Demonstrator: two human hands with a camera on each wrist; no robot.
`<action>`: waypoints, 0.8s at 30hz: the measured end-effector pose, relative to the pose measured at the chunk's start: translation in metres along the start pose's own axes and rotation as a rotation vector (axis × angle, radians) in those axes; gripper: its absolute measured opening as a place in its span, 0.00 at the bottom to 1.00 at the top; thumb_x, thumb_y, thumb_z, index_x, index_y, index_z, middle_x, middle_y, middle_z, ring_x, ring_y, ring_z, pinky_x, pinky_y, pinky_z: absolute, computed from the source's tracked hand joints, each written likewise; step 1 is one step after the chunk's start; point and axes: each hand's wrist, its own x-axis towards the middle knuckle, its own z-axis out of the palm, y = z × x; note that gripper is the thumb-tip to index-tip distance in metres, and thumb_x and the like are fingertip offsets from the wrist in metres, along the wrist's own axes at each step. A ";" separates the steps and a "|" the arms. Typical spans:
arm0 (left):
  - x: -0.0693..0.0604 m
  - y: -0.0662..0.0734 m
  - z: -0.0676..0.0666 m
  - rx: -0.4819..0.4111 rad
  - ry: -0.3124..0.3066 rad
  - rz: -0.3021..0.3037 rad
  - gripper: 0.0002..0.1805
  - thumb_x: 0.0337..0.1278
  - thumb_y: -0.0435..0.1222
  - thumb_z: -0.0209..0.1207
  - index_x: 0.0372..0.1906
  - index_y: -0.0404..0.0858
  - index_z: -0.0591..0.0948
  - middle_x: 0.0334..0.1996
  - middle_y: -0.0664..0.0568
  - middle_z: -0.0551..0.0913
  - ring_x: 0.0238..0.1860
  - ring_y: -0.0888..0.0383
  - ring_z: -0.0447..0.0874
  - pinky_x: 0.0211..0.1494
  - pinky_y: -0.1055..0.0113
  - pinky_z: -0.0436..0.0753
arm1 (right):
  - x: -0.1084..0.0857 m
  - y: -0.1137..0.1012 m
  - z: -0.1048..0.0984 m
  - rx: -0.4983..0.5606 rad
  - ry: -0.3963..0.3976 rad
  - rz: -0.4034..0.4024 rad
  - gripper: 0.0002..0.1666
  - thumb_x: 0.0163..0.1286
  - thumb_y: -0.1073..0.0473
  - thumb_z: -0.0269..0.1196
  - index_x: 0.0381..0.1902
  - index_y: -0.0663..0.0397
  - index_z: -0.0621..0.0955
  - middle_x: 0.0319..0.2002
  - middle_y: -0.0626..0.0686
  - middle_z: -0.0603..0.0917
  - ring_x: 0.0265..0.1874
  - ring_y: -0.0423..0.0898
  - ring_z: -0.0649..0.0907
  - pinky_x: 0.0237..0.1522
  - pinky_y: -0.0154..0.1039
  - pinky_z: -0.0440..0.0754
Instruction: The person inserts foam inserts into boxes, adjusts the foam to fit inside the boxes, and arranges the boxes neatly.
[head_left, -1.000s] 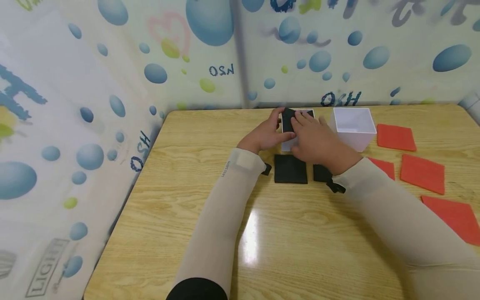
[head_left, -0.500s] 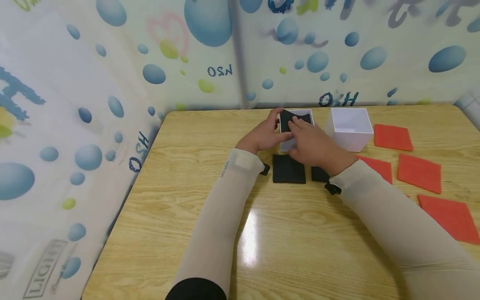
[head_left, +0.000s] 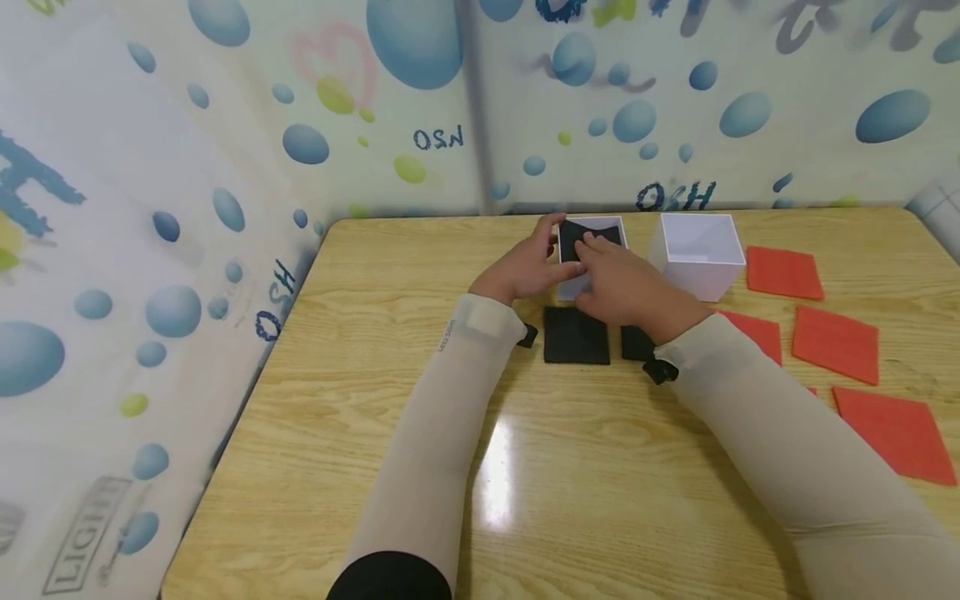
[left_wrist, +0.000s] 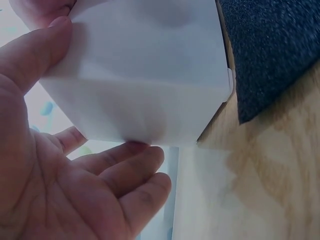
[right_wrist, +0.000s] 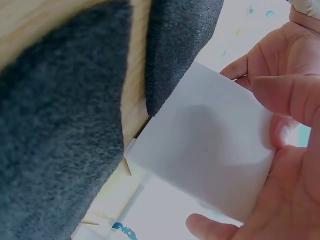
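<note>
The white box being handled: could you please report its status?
Left hand holds white box; right hand touches bent black square in its mouth; two black squares lie nearer the person, seemingly not blocking.

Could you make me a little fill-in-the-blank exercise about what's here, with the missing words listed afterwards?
1. Of the two boxes, the left hand and the right hand are at the ____ one.
2. The sheet inside that box is coloured ____.
3. The sheets farthest right on the table are coloured ____.
4. Both boxes are coloured ____.

Missing words: left; black; red; white.
</note>
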 end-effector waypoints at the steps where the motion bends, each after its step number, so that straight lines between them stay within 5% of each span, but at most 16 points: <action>1: 0.000 0.000 -0.001 0.000 0.000 0.004 0.53 0.73 0.54 0.62 0.86 0.51 0.41 0.83 0.46 0.60 0.83 0.52 0.58 0.82 0.54 0.65 | 0.001 0.000 -0.001 0.001 -0.007 0.002 0.48 0.72 0.56 0.61 0.81 0.73 0.57 0.82 0.70 0.54 0.83 0.66 0.53 0.82 0.59 0.52; 24: -0.003 -0.001 0.000 0.021 0.017 -0.006 0.53 0.70 0.56 0.65 0.86 0.55 0.43 0.83 0.48 0.60 0.83 0.52 0.59 0.82 0.54 0.65 | 0.005 -0.006 -0.009 0.020 -0.091 0.054 0.46 0.73 0.54 0.60 0.80 0.72 0.59 0.82 0.71 0.54 0.83 0.67 0.52 0.82 0.60 0.53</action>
